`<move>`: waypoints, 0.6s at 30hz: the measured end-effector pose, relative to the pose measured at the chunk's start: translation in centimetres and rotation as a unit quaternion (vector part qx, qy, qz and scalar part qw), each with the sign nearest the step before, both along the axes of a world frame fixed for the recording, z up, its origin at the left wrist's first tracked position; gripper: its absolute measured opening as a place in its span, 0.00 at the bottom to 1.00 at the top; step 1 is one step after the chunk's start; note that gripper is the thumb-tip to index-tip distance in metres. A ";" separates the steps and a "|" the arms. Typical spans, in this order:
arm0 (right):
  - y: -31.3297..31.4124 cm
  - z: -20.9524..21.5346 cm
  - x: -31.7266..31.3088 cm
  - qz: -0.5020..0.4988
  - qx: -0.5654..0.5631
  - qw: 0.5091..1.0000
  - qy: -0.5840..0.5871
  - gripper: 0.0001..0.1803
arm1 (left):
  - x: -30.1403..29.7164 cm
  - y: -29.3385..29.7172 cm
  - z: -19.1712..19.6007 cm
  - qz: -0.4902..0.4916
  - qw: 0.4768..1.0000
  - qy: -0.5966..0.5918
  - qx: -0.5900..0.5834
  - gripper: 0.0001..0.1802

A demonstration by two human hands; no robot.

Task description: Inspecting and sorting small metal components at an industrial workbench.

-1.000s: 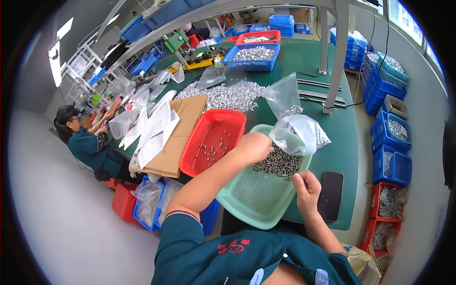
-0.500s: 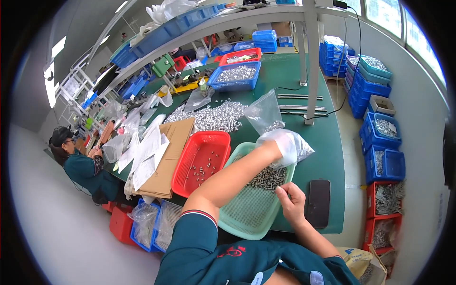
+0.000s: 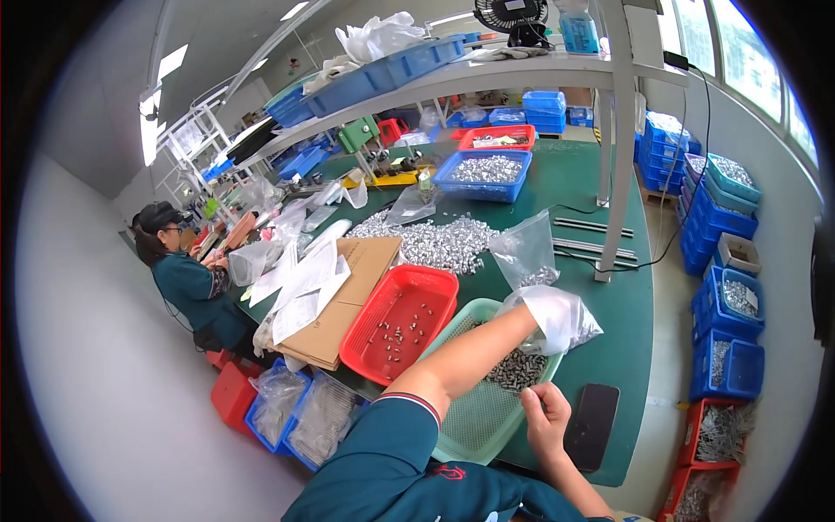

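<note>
My left arm stretches across the light green mesh basket. Its hand is inside a clear plastic bag of small metal parts at the basket's far right, so its fingers are hidden. By the basket's right rim, my right hand is closed, thumb against curled fingers; whatever it may hold does not show. Small dark metal parts are heaped in the basket's far end. Left of it, a red plastic basket holds a few scattered metal pieces.
A black phone lies right of the basket. Beyond are another plastic bag, shiny metal parts, metal rods and a shelf post. Cardboard with papers lies left; a co-worker sits further left. Stacked bins line the right.
The head view has shifted, so the table appears lower and further right. My left hand stays in the bag and my right hand stays closed beside the basket.
</note>
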State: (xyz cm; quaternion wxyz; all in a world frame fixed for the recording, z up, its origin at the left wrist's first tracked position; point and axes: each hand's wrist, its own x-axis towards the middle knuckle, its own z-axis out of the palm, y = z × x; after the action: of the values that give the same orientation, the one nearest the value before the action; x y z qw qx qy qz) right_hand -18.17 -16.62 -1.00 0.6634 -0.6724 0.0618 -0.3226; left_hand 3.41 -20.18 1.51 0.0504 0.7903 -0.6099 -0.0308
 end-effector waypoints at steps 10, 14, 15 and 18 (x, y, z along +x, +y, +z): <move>-0.2 0.4 0.1 -0.007 -0.022 1.000 -0.007 0.08 | -1.1 -0.2 2.5 0.080 0.990 0.078 0.088 0.18; 0.0 0.4 0.1 -0.007 -0.020 1.000 -0.002 0.08 | -0.1 0.1 0.4 0.054 0.997 0.051 0.024 0.14; 0.1 0.4 0.0 -0.008 -0.022 1.000 -0.003 0.08 | -0.1 -0.2 0.3 0.034 0.998 0.020 0.043 0.13; 0.1 0.3 0.0 -0.011 -0.028 1.000 -0.004 0.08 | -0.4 0.0 0.5 0.020 0.999 0.000 0.049 0.13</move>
State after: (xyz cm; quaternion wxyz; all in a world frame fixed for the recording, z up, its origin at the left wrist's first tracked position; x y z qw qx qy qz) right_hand -18.16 -16.56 -0.69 0.6405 -0.6889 0.0576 -0.3345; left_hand 3.03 -20.18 2.04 0.0121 0.8040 -0.5915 -0.0595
